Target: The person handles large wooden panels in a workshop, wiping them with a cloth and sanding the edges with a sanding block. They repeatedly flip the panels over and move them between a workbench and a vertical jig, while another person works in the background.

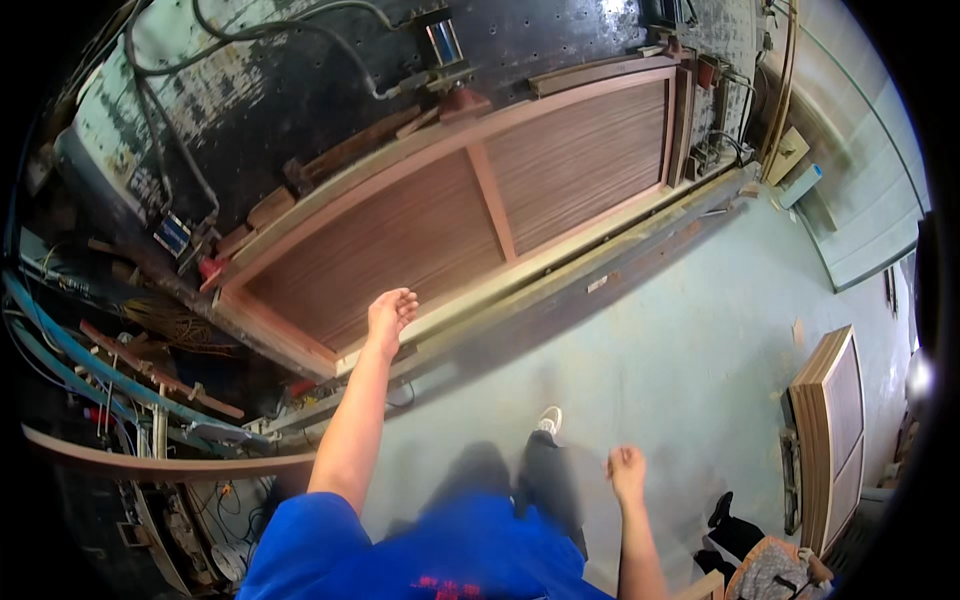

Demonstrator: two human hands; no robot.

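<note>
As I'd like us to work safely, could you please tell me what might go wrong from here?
The left hand, near the large framed panel, might knock or scrape on its edge. The metal rail running along that panel's near side could bump the person's leg on a closer step. At lower right, another person is near the stack of framed panels, so a nudge might shift it.

The framed panel [390, 225] lies on the machine [560, 45] ahead, the stacked frames [822, 430] at right.
</note>
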